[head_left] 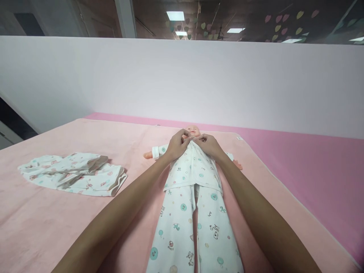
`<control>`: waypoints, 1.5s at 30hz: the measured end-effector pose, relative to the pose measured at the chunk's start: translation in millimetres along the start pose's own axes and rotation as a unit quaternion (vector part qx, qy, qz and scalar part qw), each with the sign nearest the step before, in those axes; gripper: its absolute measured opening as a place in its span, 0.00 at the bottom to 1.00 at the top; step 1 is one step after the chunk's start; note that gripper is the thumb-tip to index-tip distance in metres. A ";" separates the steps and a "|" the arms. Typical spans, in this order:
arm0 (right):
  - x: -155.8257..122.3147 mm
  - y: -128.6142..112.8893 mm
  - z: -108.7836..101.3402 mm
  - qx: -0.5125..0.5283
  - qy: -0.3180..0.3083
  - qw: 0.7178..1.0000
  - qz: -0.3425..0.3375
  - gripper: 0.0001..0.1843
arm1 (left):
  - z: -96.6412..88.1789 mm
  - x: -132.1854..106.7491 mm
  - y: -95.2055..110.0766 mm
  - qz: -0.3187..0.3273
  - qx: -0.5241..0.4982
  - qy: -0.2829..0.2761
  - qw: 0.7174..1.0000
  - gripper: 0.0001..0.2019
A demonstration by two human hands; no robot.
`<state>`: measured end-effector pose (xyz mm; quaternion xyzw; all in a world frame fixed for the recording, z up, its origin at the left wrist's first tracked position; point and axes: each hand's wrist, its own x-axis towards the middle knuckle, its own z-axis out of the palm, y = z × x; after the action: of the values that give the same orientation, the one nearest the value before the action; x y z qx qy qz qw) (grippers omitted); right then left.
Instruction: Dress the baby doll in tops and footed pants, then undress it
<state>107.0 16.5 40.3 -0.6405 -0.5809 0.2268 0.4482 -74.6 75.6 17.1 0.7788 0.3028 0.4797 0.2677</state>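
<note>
A baby doll [193, 131] lies on its back with its head away from me and its arms spread. It wears a white printed jacket [187, 170] and matching trousers [173, 227] with green dots and small animals. At the jacket's neckline, just below the doll's chin, my left hand [178, 145] pinches the fabric edge. My right hand [209, 145] grips the same neckline from the other side, its fingertips close to the left ones. The fingers hide whatever fastening sits there.
Folded white printed clothing [76, 172] lies to the left on a pink blanket [136, 136]. Beneath the blanket is a brighter pink surface [307, 167]. A white wall panel [182, 79] stands behind, with glass above it.
</note>
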 end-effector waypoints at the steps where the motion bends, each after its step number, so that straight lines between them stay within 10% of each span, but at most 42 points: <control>1: 0.4 0.3 1.1 0.009 0.001 1.000 0.007 0.17 | 0.1 -0.3 0.4 0.003 0.003 0.001 1.000 0.06; 16: -8.4 -11.4 6.9 0.018 0.030 0.999 0.026 0.09 | -2.9 -0.4 3.8 -0.032 -0.019 -0.027 0.999 0.07; 27: -1.7 -3.8 -1.9 -0.065 0.061 0.985 -0.149 0.06 | -1.8 0.6 -4.8 -0.056 -0.061 -0.038 0.996 0.08; 45: 3.7 -4.3 -12.6 -0.092 0.030 0.978 -0.184 0.10 | -8.9 0.3 12.7 -0.067 -0.067 -0.047 0.994 0.14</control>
<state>115.8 15.7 51.1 -0.5674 -0.6936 0.0672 0.4387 -79.8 68.4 29.8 0.7588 0.3083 0.4430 0.3645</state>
